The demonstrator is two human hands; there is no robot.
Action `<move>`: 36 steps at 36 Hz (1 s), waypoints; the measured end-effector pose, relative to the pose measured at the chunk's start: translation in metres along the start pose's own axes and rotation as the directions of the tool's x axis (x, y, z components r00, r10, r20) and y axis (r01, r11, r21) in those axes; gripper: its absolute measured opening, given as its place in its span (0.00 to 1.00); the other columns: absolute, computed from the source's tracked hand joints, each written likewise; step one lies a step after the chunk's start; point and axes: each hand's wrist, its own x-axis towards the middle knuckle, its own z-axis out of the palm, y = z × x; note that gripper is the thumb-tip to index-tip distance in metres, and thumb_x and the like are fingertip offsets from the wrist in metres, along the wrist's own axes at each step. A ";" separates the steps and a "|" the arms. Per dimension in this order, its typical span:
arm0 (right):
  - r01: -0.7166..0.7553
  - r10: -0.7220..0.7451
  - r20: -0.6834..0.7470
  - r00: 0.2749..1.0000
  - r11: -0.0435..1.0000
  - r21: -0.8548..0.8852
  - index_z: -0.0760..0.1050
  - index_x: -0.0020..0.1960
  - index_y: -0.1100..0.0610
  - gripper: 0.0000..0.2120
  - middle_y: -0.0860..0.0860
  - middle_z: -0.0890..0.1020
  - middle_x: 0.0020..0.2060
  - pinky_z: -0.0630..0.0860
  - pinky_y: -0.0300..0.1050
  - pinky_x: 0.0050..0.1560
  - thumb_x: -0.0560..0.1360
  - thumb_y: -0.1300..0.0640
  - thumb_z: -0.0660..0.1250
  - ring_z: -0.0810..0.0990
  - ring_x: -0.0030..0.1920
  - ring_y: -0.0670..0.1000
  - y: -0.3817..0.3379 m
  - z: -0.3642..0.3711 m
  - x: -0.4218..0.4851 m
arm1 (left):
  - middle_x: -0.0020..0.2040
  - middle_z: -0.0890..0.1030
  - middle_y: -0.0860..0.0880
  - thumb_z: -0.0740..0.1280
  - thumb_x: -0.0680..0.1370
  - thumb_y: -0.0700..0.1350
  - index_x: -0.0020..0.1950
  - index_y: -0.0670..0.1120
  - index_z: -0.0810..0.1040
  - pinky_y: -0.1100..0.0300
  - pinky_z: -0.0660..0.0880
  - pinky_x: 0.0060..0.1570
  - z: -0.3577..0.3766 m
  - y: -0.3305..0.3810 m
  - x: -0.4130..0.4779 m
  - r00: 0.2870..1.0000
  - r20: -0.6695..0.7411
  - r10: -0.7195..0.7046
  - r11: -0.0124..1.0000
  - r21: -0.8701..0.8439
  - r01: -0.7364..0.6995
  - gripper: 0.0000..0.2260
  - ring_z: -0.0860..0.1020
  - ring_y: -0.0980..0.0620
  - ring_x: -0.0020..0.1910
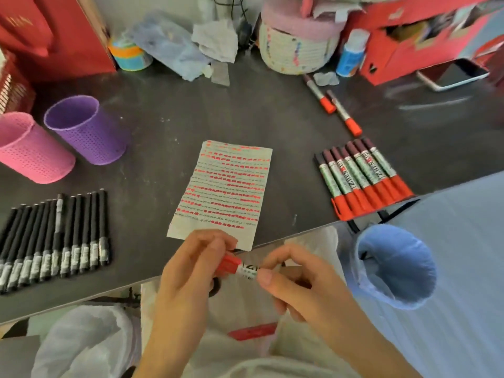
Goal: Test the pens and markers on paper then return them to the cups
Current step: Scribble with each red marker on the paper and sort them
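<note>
Both hands meet just below the near edge of the worktop (152,126), sharing 1 marker (240,267). Left hand (188,271) has its grip closed round the marker's red cap end, and right hand (297,279) pinches the white printed barrel between thumb and fingertips; whether the cap is on tight or partly pulled cannot be told

Taking the sheet of paper (223,192) as landmark: it lies flat on the worktop just beyond the hands, covered in rows of short red strokes with thin dark lines between them. Right of the paper, 8 or so markers with red caps (362,178) lie side by side, touching, caps toward the near edge. Farther back on that side, 2 more red-capped markers (332,105) lie loose and apart from the row. Left of the paper, a long row of black pens (54,236) lies in parallel. Beyond those pens, back and left of the paper, stand a purple mesh cup (84,129) and a pink mesh cup (32,151), close together, both showing nothing inside. Far right of the paper, a phone (452,73) rests near a red box (403,42)
</note>
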 end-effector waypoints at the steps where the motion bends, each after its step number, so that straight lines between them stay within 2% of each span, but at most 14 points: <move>1: 0.029 -0.029 -0.004 1.000 0.999 -0.038 0.79 0.43 0.49 0.04 0.48 0.79 0.26 0.66 0.29 0.27 0.75 0.52 0.74 0.72 0.24 0.40 -0.003 -0.010 0.001 | 0.40 0.84 0.50 0.63 0.70 0.61 0.43 0.52 0.83 0.57 0.74 0.41 0.002 -0.002 -0.001 1.000 0.029 0.002 0.998 0.058 -0.003 0.15 0.80 0.51 0.39; 4: 0.057 -0.057 0.003 0.998 0.997 -0.056 0.80 0.47 0.51 0.09 0.54 0.82 0.29 0.67 0.34 0.27 0.71 0.49 0.75 0.70 0.23 0.46 -0.011 -0.036 0.000 | 0.33 0.81 0.48 0.64 0.74 0.66 0.46 0.54 0.84 0.63 0.73 0.36 0.006 -0.007 0.000 0.991 0.131 -0.030 0.992 0.125 0.014 0.18 0.76 0.53 0.31; 7: 0.047 -0.042 -0.025 0.999 0.967 0.249 0.83 0.49 0.57 0.19 0.59 0.82 0.32 0.68 0.37 0.24 0.65 0.47 0.79 0.69 0.23 0.49 -0.008 -0.048 -0.002 | 0.30 0.78 0.48 0.64 0.75 0.61 0.45 0.55 0.86 0.66 0.72 0.34 0.011 -0.011 0.005 0.983 0.166 -0.080 0.994 0.088 0.066 0.14 0.73 0.55 0.29; 10: 0.125 -0.052 -0.176 0.983 0.891 0.437 0.85 0.48 0.57 0.14 0.56 0.78 0.30 0.69 0.38 0.24 0.65 0.53 0.79 0.71 0.24 0.48 -0.002 -0.040 0.001 | 0.34 0.81 0.50 0.63 0.73 0.59 0.47 0.58 0.85 0.67 0.71 0.34 0.022 -0.012 0.009 0.977 0.200 -0.070 0.995 0.078 0.055 0.13 0.74 0.57 0.30; 12: 0.177 -0.076 -0.300 0.951 0.928 0.328 0.85 0.48 0.52 0.10 0.54 0.79 0.30 0.73 0.39 0.28 0.67 0.52 0.80 0.75 0.27 0.50 0.002 -0.028 0.006 | 0.36 0.83 0.52 0.64 0.73 0.60 0.49 0.61 0.85 0.69 0.71 0.35 0.031 -0.013 0.009 0.980 0.194 -0.031 0.995 0.097 0.012 0.12 0.76 0.59 0.32; 14: 0.166 -0.096 -0.401 0.911 0.975 0.145 0.85 0.48 0.46 0.09 0.53 0.84 0.35 0.79 0.40 0.34 0.69 0.46 0.73 0.82 0.34 0.50 0.003 -0.018 0.010 | 0.40 0.85 0.57 0.64 0.73 0.61 0.52 0.67 0.83 0.69 0.74 0.39 0.040 -0.012 0.009 0.978 0.208 0.007 0.987 0.153 -0.040 0.11 0.80 0.61 0.38; 17: 0.174 -0.113 -0.411 0.905 0.978 0.115 0.83 0.50 0.50 0.13 0.54 0.86 0.41 0.83 0.42 0.39 0.71 0.45 0.68 0.86 0.42 0.51 0.002 -0.014 0.013 | 0.44 0.85 0.64 0.64 0.74 0.61 0.52 0.75 0.79 0.67 0.77 0.43 0.045 -0.007 0.011 0.970 0.234 0.061 0.968 0.224 -0.114 0.10 0.82 0.63 0.45; 19: 0.187 -0.148 -0.392 0.908 0.980 0.063 0.82 0.53 0.53 0.14 0.53 0.87 0.42 0.82 0.42 0.40 0.71 0.47 0.68 0.86 0.43 0.51 -0.002 -0.018 0.014 | 0.45 0.84 0.64 0.64 0.74 0.62 0.53 0.76 0.78 0.61 0.78 0.45 0.039 -0.003 0.016 0.960 0.263 0.096 0.945 0.278 -0.171 0.11 0.82 0.60 0.47; 21: 0.200 -0.182 -0.359 0.915 0.980 0.013 0.82 0.52 0.55 0.14 0.53 0.87 0.42 0.82 0.42 0.42 0.71 0.48 0.69 0.86 0.44 0.51 -0.007 -0.025 0.014 | 0.44 0.84 0.64 0.63 0.73 0.65 0.55 0.78 0.76 0.64 0.77 0.43 0.029 0.001 0.022 0.943 0.303 0.140 0.898 0.363 -0.250 0.12 0.81 0.58 0.47; 24: 0.211 -0.208 -0.344 0.915 0.977 -0.031 0.82 0.53 0.54 0.14 0.53 0.87 0.43 0.83 0.44 0.45 0.71 0.50 0.68 0.87 0.46 0.52 -0.014 -0.037 0.016 | 0.51 0.81 0.68 0.62 0.75 0.66 0.56 0.74 0.79 0.71 0.73 0.45 0.013 0.008 0.036 0.932 0.292 0.214 0.816 0.472 -0.335 0.11 0.78 0.62 0.54; 29: 0.209 -0.281 -0.367 0.887 0.952 -0.222 0.78 0.61 0.48 0.13 0.51 0.87 0.42 0.81 0.35 0.44 0.78 0.51 0.64 0.87 0.45 0.49 -0.043 -0.090 0.026 | 0.63 0.75 0.70 0.61 0.76 0.61 0.60 0.66 0.79 0.64 0.68 0.61 -0.023 0.008 0.068 0.932 0.143 0.333 0.638 0.693 -0.335 0.14 0.70 0.66 0.65; 31: 0.154 -0.298 -0.420 0.857 0.926 -0.344 0.77 0.61 0.44 0.11 0.51 0.86 0.40 0.82 0.38 0.42 0.81 0.54 0.65 0.87 0.42 0.49 -0.057 -0.125 0.034 | 0.69 0.72 0.67 0.63 0.78 0.58 0.64 0.65 0.77 0.58 0.70 0.65 -0.038 0.004 0.083 0.943 0.166 0.288 0.574 0.758 -0.308 0.15 0.68 0.61 0.68; 34: 0.017 -0.335 -0.505 0.796 0.845 -0.534 0.74 0.63 0.45 0.14 0.50 0.85 0.40 0.81 0.55 0.51 0.79 0.54 0.69 0.85 0.43 0.54 -0.069 -0.177 0.051 | 0.75 0.63 0.65 0.66 0.79 0.55 0.69 0.68 0.70 0.51 0.65 0.73 -0.049 -0.008 0.099 0.960 0.246 0.134 0.472 0.836 -0.280 0.19 0.63 0.56 0.75; 36: -0.111 -0.349 -0.549 0.759 0.763 -0.637 0.72 0.62 0.47 0.15 0.45 0.84 0.42 0.74 0.52 0.52 0.78 0.51 0.71 0.83 0.46 0.53 -0.072 -0.207 0.060 | 0.77 0.59 0.65 0.63 0.79 0.60 0.71 0.70 0.66 0.52 0.59 0.77 -0.048 -0.017 0.103 0.959 0.277 0.054 0.417 0.867 -0.274 0.20 0.59 0.57 0.77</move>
